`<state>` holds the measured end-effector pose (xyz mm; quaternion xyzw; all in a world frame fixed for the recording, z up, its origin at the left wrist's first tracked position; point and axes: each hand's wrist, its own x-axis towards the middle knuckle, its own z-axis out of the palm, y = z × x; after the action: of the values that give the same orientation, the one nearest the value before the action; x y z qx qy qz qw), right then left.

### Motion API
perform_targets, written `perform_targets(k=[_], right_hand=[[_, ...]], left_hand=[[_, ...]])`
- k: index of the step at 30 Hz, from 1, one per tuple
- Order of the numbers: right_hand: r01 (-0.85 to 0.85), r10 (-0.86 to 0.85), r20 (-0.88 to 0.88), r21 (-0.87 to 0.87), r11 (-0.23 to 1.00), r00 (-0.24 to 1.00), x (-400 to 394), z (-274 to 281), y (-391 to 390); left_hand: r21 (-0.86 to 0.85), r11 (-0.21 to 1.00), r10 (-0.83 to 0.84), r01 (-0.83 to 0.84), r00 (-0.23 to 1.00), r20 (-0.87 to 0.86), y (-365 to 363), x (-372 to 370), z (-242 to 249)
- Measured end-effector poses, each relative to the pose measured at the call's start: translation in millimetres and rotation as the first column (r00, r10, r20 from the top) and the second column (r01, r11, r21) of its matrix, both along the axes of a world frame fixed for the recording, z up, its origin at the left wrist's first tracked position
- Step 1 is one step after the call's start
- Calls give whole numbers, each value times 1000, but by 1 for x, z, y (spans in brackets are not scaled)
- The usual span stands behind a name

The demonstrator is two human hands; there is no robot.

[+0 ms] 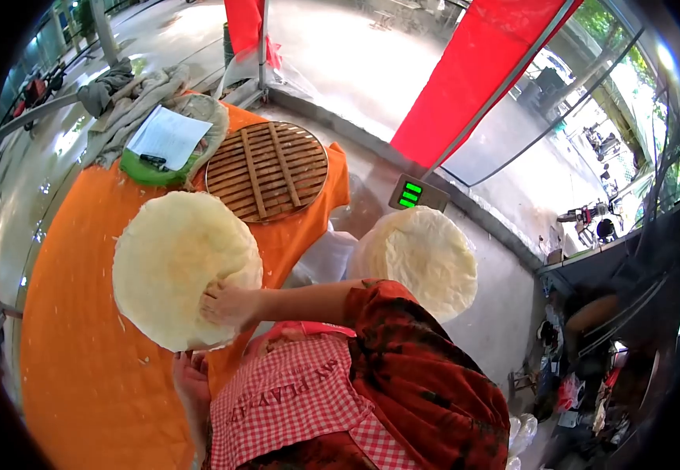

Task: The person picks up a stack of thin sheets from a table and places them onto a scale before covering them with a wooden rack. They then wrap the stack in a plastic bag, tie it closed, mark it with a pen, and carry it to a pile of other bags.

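Surface [81,345], under orange cloth, is the largest item. On its near right part lies the pale round sheet [171,251], slightly ragged at the rim; number of layers cannot be told. A similar pale round pile [438,258] sits off to the right, beside the digital scale. Next in size: slatted round board [293,176], just beyond the sheet, then the notepaper [169,137] farther left. Right hand [230,304] lies on the sheet's near right part, fingers close together and bent; whether they pinch a layer cannot be told. Left hand [191,377] is at the near rim, fingers slightly apart; grip unclear. Judgement: keep fingertip pressure light, support the rim from below, avoid sharp folds, since the thin edge probably tears easily. Smaller still: digital scale [419,193], lit green; pen [153,160] on the notepaper.
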<state>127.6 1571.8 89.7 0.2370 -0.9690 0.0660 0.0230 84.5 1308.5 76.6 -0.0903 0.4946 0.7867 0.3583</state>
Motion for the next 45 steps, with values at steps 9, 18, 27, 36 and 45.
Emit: perform_targets(k=[9,18,27,36,45], right_hand=[[-7,-21,-101,-269,963,995,-22,-10,0],[-76,112,143,-241,968,983,-22,26,7],[31,61,304,-289,957,951,-28,35,14],[51,58,326,-314,948,943,-29,34,14],[-34,47,102,-124,992,994,-19,37,-4]], left_hand=[[114,990,83,-82,997,-2,1,6,-3],[160,954,249,-252,968,35,-16,19,-4],[325,935,65,-141,970,236,-9,29,3],[380,910,79,-166,969,235,-6,30,2],[259,959,97,-111,993,66,1,28,12]])
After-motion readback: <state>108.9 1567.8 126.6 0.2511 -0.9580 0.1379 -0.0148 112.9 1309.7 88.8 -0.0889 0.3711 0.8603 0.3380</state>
